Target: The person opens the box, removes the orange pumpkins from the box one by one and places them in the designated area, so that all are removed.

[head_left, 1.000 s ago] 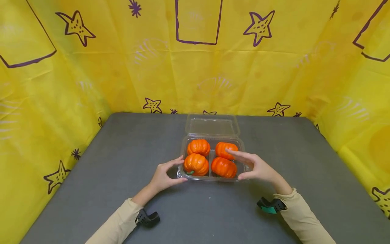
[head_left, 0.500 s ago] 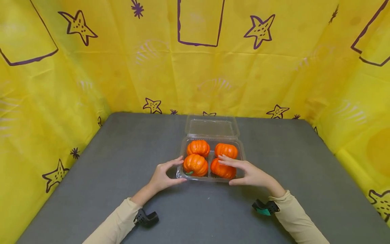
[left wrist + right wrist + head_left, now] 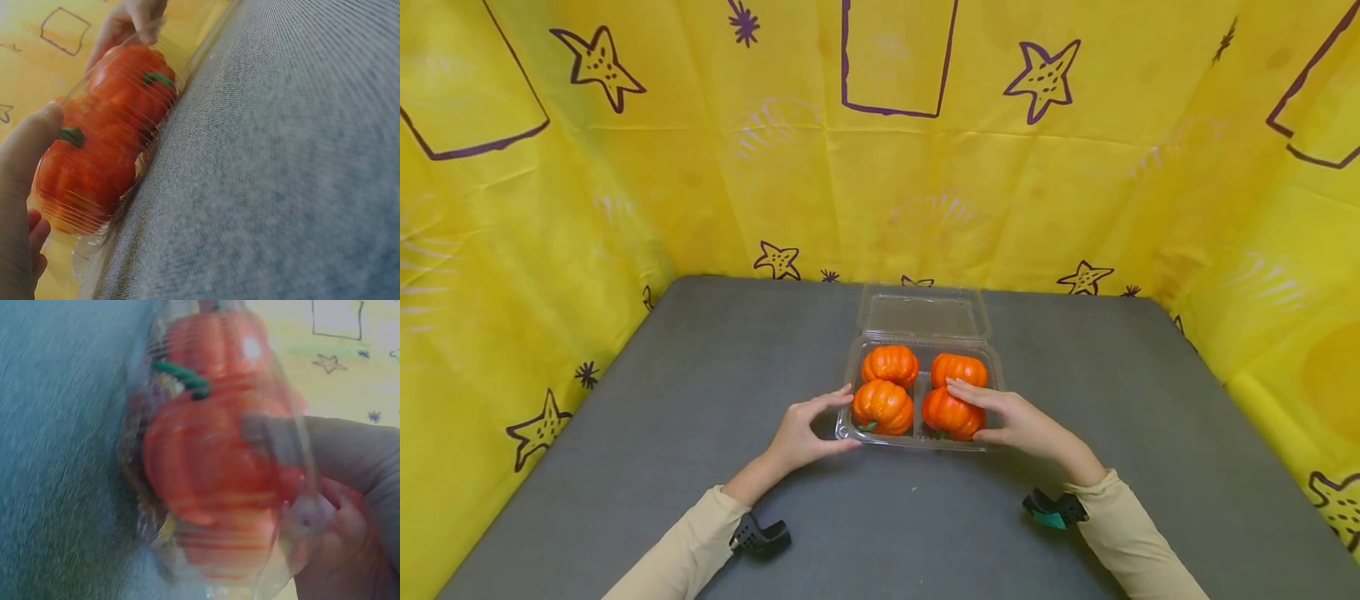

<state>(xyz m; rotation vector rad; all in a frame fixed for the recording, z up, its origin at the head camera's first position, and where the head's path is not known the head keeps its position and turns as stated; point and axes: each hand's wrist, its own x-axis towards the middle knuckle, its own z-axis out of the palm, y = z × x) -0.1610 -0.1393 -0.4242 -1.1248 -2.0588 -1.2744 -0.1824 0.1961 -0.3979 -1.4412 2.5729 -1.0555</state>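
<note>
A clear plastic clamshell container (image 3: 917, 443) lies on the table with its lid (image 3: 925, 317) folded back. Several small orange toy pumpkins sit in it, two on each side of a divider. My left hand (image 3: 801, 433) holds the container's left end, thumb at the front corner and fingers along the side. With thumb and fingers my right hand (image 3: 1026, 425) grips the front right pumpkin (image 3: 951, 412), its green stem facing forward. Behind that one is the back right pumpkin (image 3: 958, 367). The front left pumpkin (image 3: 882, 407) touches the back left pumpkin (image 3: 890, 365).
A dark grey cloth covers the table (image 3: 737, 350). Yellow fabric (image 3: 880, 183) with starfish drawings hangs behind and along both sides. Black wrist mounts (image 3: 1056, 508) sit at both cuffs.
My right hand has moved left and down from the back right pumpkin to the front right one, which has turned so its stem shows. The left hand stays in place.
</note>
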